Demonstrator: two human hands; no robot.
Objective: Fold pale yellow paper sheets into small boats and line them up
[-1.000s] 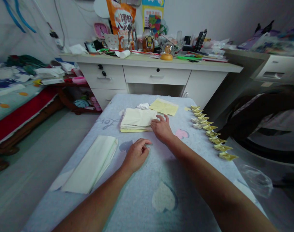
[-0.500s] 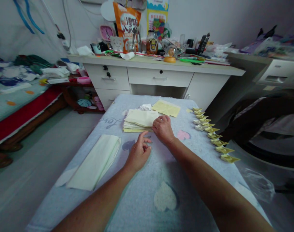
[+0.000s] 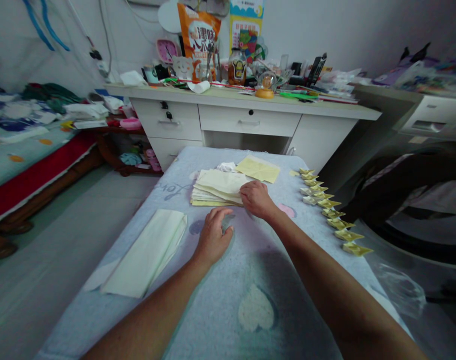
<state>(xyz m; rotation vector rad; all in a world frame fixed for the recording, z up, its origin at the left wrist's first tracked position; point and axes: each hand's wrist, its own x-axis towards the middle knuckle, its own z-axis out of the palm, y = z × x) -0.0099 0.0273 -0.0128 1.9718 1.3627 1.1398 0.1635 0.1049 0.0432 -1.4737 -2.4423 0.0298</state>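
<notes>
A stack of pale yellow paper sheets (image 3: 217, 186) lies on the cloth-covered table (image 3: 208, 320). My right hand (image 3: 256, 199) has its fingers closed on the right edge of the stack's upper paper; the fingertips are partly hidden. Just in front of the stack, my left hand (image 3: 214, 235) hovers with thumb and fingers apart, holding nothing. Behind the stack are a flat yellow sheet (image 3: 258, 168) and a crumpled white paper (image 3: 226, 167). To the left lies a folded pale paper bundle (image 3: 147, 255).
A row of several folded paper boats (image 3: 331, 213) runs along the table's right edge. Beyond stands a white desk (image 3: 246, 120) crowded with a jar (image 3: 237, 67) and an orange bag (image 3: 199, 40). A washing machine (image 3: 430, 120) is at right, a bed (image 3: 32, 165) at left.
My right hand has shifted slightly right and nearer, drawing the edge of the upper paper with it. The left hand's fingers have spread and its thumb has moved away from them.
</notes>
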